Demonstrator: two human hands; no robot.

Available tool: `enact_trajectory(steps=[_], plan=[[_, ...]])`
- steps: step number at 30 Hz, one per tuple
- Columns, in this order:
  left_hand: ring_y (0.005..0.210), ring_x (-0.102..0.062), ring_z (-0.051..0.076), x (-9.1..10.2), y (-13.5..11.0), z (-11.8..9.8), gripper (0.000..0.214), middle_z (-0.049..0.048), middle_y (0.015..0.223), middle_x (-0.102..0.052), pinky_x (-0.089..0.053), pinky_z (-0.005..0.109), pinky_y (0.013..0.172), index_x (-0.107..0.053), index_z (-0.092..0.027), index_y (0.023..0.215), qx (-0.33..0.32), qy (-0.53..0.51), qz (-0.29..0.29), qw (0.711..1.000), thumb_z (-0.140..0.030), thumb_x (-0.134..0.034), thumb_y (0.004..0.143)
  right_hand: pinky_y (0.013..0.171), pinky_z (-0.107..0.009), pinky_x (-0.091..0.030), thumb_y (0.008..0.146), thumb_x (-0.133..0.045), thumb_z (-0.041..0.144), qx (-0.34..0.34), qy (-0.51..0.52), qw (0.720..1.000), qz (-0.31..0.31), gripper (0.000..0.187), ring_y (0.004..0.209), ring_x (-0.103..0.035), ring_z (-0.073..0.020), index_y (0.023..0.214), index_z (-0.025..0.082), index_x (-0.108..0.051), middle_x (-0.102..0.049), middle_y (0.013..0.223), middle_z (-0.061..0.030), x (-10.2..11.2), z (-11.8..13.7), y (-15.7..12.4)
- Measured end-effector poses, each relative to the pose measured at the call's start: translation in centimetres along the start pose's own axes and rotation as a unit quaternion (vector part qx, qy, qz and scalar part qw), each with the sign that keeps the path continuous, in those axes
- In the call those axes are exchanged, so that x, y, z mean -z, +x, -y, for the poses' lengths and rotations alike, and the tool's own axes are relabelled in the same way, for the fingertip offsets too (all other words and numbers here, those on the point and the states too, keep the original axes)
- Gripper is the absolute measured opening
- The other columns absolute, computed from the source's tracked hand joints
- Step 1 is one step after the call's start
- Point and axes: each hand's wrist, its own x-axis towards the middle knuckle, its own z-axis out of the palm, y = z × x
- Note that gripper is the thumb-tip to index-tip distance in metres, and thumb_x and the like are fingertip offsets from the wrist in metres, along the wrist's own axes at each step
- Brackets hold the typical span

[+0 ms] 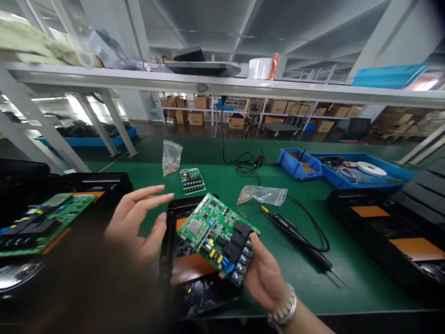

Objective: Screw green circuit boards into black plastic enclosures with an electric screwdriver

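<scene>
My right hand (262, 273) grips a green circuit board (212, 222) by its right edge, thumb on top, tilted above a black housing (184, 297) with orange patches inside. Black relays, yellow and blue components and a row of screw terminals show on the board. To the left of the board, my left hand (141, 222) is raised with fingers stretched and apart, holding nothing; a dark blur covers its wrist. Behind the housing lies a smaller green board (193, 181). An electric screwdriver (299, 241) rests on the green table to the right, its bit pointing toward the front.
Small plastic bags (171, 157) of screws lie on the green mat, with loose screws (242, 215) nearby. Blue bins (301, 164) stand at the back right. Black housings flank both sides, the left one carrying another circuit board (45, 222). A white shelf (222, 83) crosses above the table.
</scene>
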Motion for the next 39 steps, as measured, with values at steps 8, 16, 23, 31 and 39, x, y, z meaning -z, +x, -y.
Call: enact_trajectory(steps=[8, 16, 23, 31, 39], plan=[[0.126, -0.046, 0.027, -3.8, -7.6, -5.2, 0.051, 0.0006, 0.138, -0.055, -0.033, 0.048, 0.103, -0.056, -0.031, 0.133, 0.046, 0.023, 0.15, 0.987, -0.04, -0.074, 0.086, 0.12, -0.048, -0.034, 0.101, -0.039, 0.061, 0.054, 0.089, 0.99, 0.1, 0.061, 0.137, -0.049, -0.0273, 0.139, 0.019, -0.06, -0.053, 0.149, -0.0118, -2.0, -4.2, -0.5], [0.127, -0.046, 0.028, -5.0, -7.6, -4.9, 0.063, -0.0056, 0.133, -0.061, -0.025, 0.052, 0.11, -0.062, -0.034, 0.122, 0.113, -0.012, 0.183, 0.976, -0.049, -0.091, 0.067, 0.125, -0.05, -0.028, 0.1, -0.049, 0.055, 0.074, 0.11, 0.99, 0.053, 0.056, 0.14, -0.046, -0.0258, 0.149, 0.027, -0.051, -0.054, 0.148, -0.0077, -1.8, -6.3, -0.3], [0.124, -0.049, 0.029, -4.9, -7.0, -3.5, 0.05, -0.008, 0.12, -0.068, -0.023, 0.06, 0.112, -0.062, -0.034, 0.113, 0.06, -0.024, 0.187, 0.98, -0.042, -0.089, 0.071, 0.126, -0.049, -0.025, 0.103, -0.045, 0.047, 0.09, 0.075, 0.986, 0.121, 0.045, 0.144, -0.042, -0.0246, 0.142, 0.029, -0.059, -0.05, 0.151, -0.0052, -0.6, -6.4, -0.4], [0.125, -0.049, 0.03, -4.4, -6.3, -2.7, 0.041, -0.007, 0.115, -0.07, -0.027, 0.061, 0.111, -0.067, -0.032, 0.11, 0.05, -0.011, 0.179, 0.983, -0.041, -0.085, 0.075, 0.12, -0.044, -0.035, 0.104, -0.04, 0.051, 0.114, -0.112, 0.983, 0.095, 0.053, 0.146, -0.038, -0.0255, 0.152, 0.029, -0.043, -0.04, 0.158, -0.0069, 1.6, -4.3, -0.7], [0.121, -0.052, 0.038, -2.1, -5.4, 3.1, 0.038, -0.0009, 0.11, -0.072, -0.021, 0.069, 0.108, -0.069, -0.027, 0.107, -0.05, 0.113, 0.253, 0.959, -0.04, -0.082, 0.073, 0.086, -0.035, -0.054, 0.102, -0.046, 0.047, 0.171, -0.351, 0.917, -0.083, 0.043, 0.108, -0.063, -0.022, 0.138, 0.024, -0.048, -0.056, 0.138, -0.0115, 6.7, -0.4, -2.8]])
